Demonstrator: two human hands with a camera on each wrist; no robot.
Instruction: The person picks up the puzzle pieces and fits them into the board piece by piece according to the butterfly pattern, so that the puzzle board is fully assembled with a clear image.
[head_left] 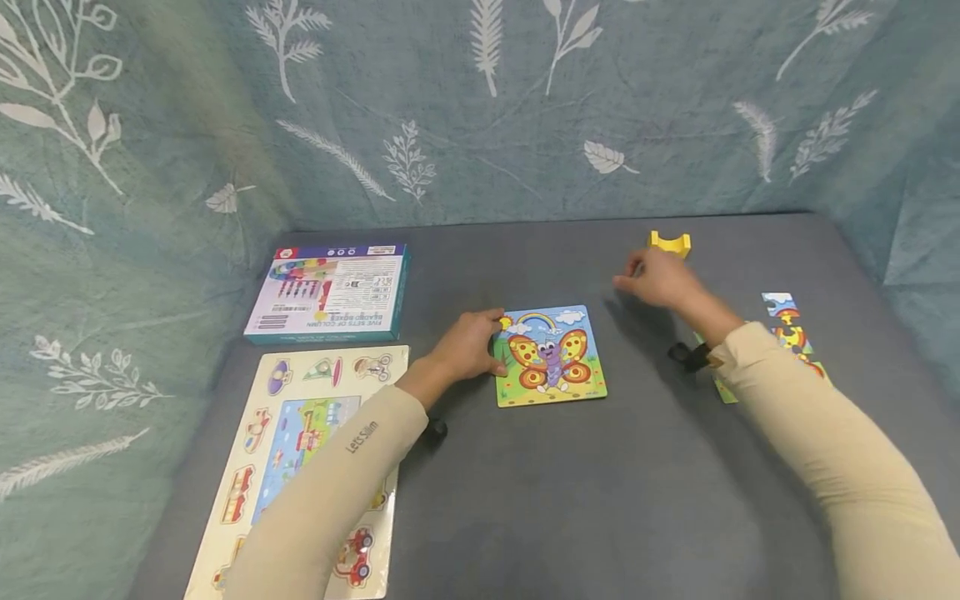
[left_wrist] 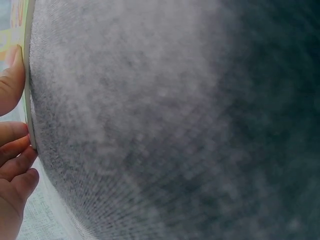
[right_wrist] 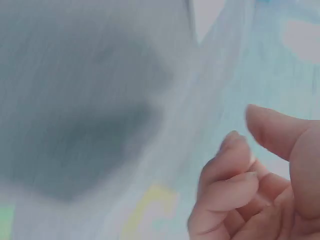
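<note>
A square butterfly puzzle (head_left: pixel 553 354) lies on the table near the middle. My left hand (head_left: pixel 467 343) holds it at its far left corner, with the thumb along the left edge and the index finger at the top. In the left wrist view, the thumb (left_wrist: pixel 11 82) and curled fingers touch the board's thin edge. My right hand (head_left: pixel 658 279) hovers to the right of the puzzle, its fingers loosely bent with nothing between them. Just behind it stands a yellow U-shaped block (head_left: pixel 671 243). In the right wrist view, the right hand (right_wrist: pixel 250 195) shows a gap between thumb and fingers.
A beading-set box (head_left: pixel 330 292) lies at the back left. In front of it is a large wooden peg puzzle board (head_left: pixel 270 379), partly under my left sleeve. Joined puzzle pieces (head_left: pixel 791 335) lie at the right, partly hidden by my right arm. A patterned curtain (head_left: pixel 525 125) hangs behind.
</note>
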